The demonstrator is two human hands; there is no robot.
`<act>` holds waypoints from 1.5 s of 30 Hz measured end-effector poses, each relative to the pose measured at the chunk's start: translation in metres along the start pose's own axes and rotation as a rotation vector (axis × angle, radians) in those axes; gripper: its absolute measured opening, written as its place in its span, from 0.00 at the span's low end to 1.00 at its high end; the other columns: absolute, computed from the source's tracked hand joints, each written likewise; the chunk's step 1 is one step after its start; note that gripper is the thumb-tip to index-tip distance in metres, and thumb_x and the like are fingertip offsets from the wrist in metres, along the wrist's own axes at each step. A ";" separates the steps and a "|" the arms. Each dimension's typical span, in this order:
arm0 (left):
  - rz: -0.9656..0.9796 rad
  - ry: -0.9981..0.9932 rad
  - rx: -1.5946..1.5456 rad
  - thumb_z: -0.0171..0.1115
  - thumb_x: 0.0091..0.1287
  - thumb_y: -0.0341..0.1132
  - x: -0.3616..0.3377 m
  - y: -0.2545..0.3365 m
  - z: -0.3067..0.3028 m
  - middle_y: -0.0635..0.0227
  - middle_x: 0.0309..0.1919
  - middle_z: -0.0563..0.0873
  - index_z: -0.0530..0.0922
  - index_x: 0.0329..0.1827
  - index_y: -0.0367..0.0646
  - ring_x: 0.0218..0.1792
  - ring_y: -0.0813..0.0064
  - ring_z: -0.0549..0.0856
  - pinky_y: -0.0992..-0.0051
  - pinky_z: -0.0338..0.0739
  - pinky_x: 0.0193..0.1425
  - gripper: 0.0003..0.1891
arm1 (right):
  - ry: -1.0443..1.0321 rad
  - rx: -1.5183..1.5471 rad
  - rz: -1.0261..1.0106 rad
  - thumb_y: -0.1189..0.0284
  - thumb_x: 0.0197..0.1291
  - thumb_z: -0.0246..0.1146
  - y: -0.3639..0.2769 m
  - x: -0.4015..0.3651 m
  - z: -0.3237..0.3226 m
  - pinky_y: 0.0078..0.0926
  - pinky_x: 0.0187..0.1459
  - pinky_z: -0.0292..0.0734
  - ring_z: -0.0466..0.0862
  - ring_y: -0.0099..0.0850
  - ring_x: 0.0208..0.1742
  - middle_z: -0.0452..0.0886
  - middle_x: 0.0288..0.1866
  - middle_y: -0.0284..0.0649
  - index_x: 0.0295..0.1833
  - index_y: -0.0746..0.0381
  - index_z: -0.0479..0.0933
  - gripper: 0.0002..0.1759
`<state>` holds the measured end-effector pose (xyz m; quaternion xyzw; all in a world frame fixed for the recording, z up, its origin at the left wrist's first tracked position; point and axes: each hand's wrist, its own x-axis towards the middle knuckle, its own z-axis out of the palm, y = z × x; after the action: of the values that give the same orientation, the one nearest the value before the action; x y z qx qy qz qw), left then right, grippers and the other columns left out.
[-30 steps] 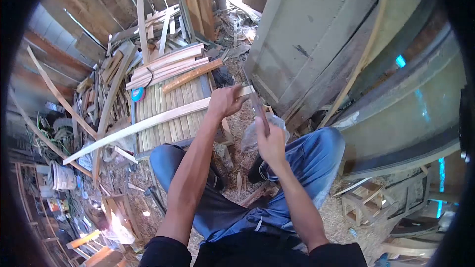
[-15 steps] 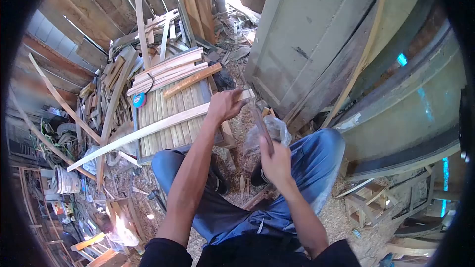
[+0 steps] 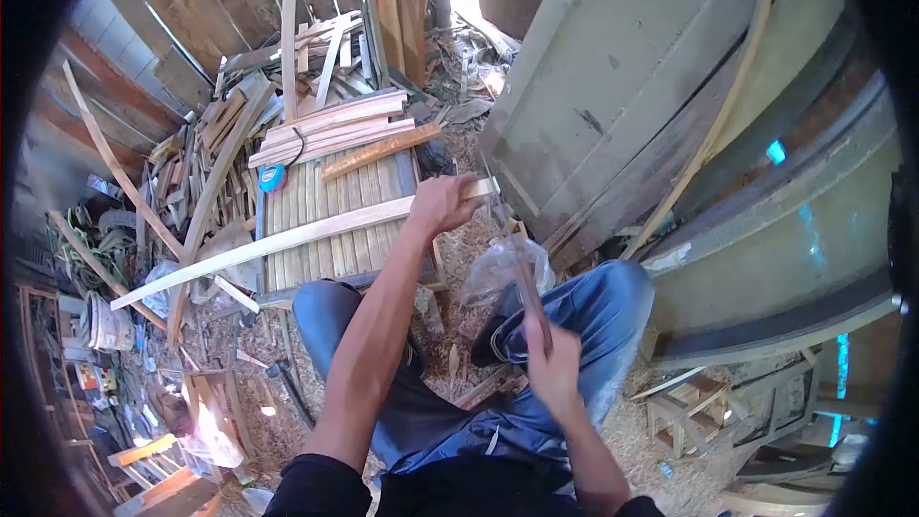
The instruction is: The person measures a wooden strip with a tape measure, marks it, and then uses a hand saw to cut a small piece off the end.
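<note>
A long pale wooden strip [image 3: 278, 244] lies slanted across a slatted wooden panel [image 3: 369, 172], its right end sticking out past the panel's edge. My left hand [image 3: 442, 205] is wrapped around the strip close to that end. In my right hand [image 3: 553, 364] is a long, thin, dark tool [image 3: 526, 287], apparently a handsaw seen nearly edge-on. Its narrow far part meets the strip's right end, just beyond my left fingers. Whether it has teeth is too fine to make out.
Several cut strips [image 3: 335, 129], an orange-brown stick [image 3: 381, 151] and a blue tape measure [image 3: 273, 178] lie on the panel. A plastic bag [image 3: 503, 268] sits beyond my knees. Large grey door panels [image 3: 613, 86] lean at right; scrap wood [image 3: 215, 148] is heaped at left.
My right hand has drawn the tool back toward my body and slightly right. My left hand keeps its grip on the strip. The whole view has shifted slightly.
</note>
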<state>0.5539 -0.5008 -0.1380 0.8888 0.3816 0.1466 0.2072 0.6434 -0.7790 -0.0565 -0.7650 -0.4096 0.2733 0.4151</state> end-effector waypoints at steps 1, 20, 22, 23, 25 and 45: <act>-0.017 -0.021 0.003 0.63 0.59 0.50 -0.001 0.004 -0.004 0.52 0.35 0.87 0.81 0.52 0.47 0.38 0.50 0.85 0.56 0.79 0.45 0.22 | -0.031 -0.008 0.039 0.58 0.70 0.54 0.006 -0.017 -0.007 0.39 0.27 0.71 0.78 0.43 0.18 0.72 0.17 0.52 0.32 0.69 0.78 0.24; 0.012 -0.019 0.005 0.64 0.58 0.51 -0.002 -0.004 0.000 0.52 0.36 0.87 0.81 0.56 0.47 0.39 0.50 0.85 0.57 0.79 0.46 0.25 | 0.078 0.006 -0.110 0.56 0.70 0.55 -0.001 0.077 0.054 0.36 0.22 0.62 0.65 0.33 0.16 0.65 0.15 0.48 0.26 0.71 0.72 0.28; 0.002 -0.053 -0.030 0.63 0.58 0.50 0.000 0.000 -0.007 0.51 0.35 0.86 0.80 0.55 0.47 0.39 0.49 0.85 0.56 0.79 0.46 0.25 | 0.093 0.035 -0.072 0.56 0.70 0.55 -0.006 0.071 0.044 0.36 0.23 0.62 0.65 0.33 0.16 0.65 0.15 0.47 0.26 0.71 0.72 0.28; -0.038 -0.059 0.002 0.63 0.58 0.49 -0.001 0.004 -0.006 0.50 0.34 0.86 0.80 0.55 0.46 0.38 0.48 0.85 0.55 0.79 0.45 0.25 | 0.102 0.062 -0.036 0.56 0.70 0.55 -0.009 0.062 0.036 0.36 0.23 0.62 0.66 0.32 0.16 0.65 0.15 0.46 0.27 0.70 0.72 0.27; -0.018 -0.050 0.007 0.63 0.59 0.50 0.000 0.004 -0.008 0.51 0.34 0.86 0.81 0.53 0.46 0.38 0.49 0.85 0.55 0.79 0.45 0.24 | -0.026 -0.091 -0.017 0.60 0.69 0.54 -0.006 0.019 0.008 0.38 0.28 0.72 0.79 0.46 0.21 0.74 0.19 0.54 0.32 0.68 0.79 0.22; 0.016 -0.023 0.012 0.63 0.59 0.49 -0.004 0.005 -0.004 0.53 0.35 0.87 0.81 0.52 0.48 0.39 0.52 0.86 0.57 0.79 0.46 0.21 | 0.051 0.018 -0.017 0.50 0.70 0.52 -0.002 0.078 0.042 0.31 0.22 0.60 0.65 0.21 0.19 0.65 0.15 0.33 0.24 0.69 0.70 0.32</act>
<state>0.5526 -0.5062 -0.1324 0.8946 0.3730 0.1357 0.2053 0.6509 -0.6941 -0.0820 -0.7643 -0.4031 0.2540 0.4346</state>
